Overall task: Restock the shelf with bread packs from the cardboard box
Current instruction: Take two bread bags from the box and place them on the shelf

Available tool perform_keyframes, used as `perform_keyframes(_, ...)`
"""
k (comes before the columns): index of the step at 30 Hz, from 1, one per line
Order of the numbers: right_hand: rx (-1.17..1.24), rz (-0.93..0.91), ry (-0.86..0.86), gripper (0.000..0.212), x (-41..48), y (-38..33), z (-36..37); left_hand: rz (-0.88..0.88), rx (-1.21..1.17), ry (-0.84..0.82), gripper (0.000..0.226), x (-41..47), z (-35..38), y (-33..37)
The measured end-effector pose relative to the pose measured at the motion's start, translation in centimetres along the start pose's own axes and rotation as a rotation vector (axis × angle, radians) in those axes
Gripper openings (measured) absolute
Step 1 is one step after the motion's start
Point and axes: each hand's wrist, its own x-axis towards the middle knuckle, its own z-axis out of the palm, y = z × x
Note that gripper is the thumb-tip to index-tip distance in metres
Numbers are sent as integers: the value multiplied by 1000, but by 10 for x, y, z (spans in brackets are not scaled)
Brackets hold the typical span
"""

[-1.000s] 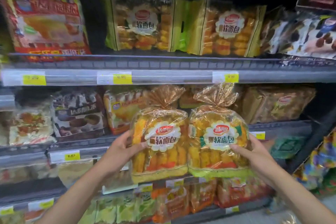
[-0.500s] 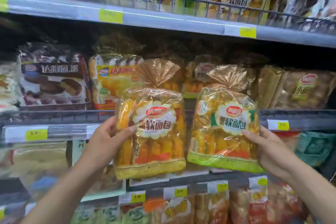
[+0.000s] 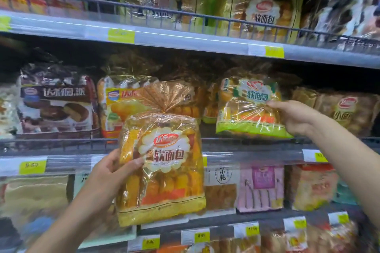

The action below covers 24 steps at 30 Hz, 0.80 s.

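— Where are the packs?

— I see two. Left hand (image 3: 107,172) clenched on the left edge of a clear yellow-bottomed bread pack with a red logo (image 3: 162,170), thumb across its front, held upright in front of the middle shelf's grey metal rail (image 3: 236,142), clear of the shelf.

— And the other?

— Right hand (image 3: 296,117) grasping the right side of a clear green-bottomed bread pack (image 3: 246,107). Its lower edge sits over the rail, tilted, at the middle shelf among stocked packs; a brown cake pack (image 3: 55,98) stands far left.

— The box?

— I note no view of it.
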Motion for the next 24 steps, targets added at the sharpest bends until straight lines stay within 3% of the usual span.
perform_keyframes(5, 4, -14, 60, 53, 32, 3, 13, -6, 14, -13, 28, 4, 0, 0)
perform_keyframes(11, -108, -34, 103, 46, 49, 20, 34, -13, 19, 0, 22, 4, 2, 0)
perform_keyframes(14, -399, -98, 218, 79, 59, 29, 36, -13, 26, -5, 23, 4, 0, 0)
perform_keyframes(17, -835, -202, 348, 67, 60, 25, 36, -11, 45, -5, 24, 5, -1, 0)
perform_keyframes(21, -1090, -284, 579, 87, 45, 21, 48, -8, 48, 2, 24, 7, 0, -1)
perform_keyframes(23, -1122, -379, 538, 71, 39, 28, 58, -8, 56, 3, 24, 7, 1, -1)
perform_keyframes(24, -1152, -367, 434, 61, 37, 31, 65, -10, 61, 2, 24, 7, 1, -2)
